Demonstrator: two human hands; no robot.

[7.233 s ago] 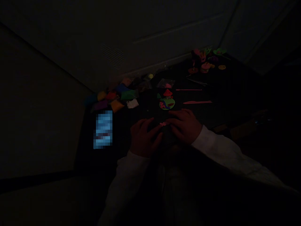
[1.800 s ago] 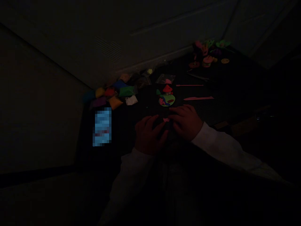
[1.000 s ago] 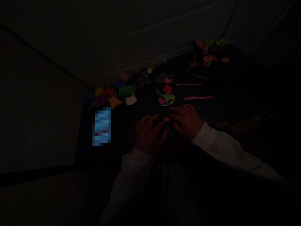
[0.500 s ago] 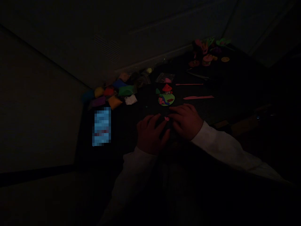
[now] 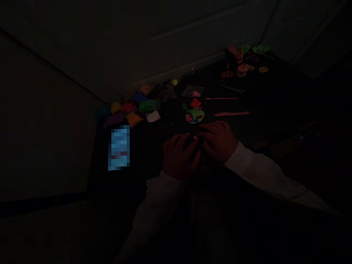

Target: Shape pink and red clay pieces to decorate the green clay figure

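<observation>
In the dim light a small pink piece of modelling clay lies on the dark table between my two hands. My left hand rests to its left, fingers apart and stretched forward, the index fingertip right beside the clay. From the right, my right hand lies with its fingers spread and a fingertip at the clay's other side; whether it touches cannot be made out. Just beyond the hands stands a clay scene, a green round base with a red-roofed mushroom house, a blue strip and pink bits.
Bags of coloured clay lie at the back left. A lit, blurred phone-like screen is at the left. Pink modelling tools, a knife and a thin stick, lie right of the scene. Clay figures stand at the back right.
My left hand has shifted slightly right, closer to my right hand. Less of the pink clay shows between the fingertips. The right hand has barely moved.
</observation>
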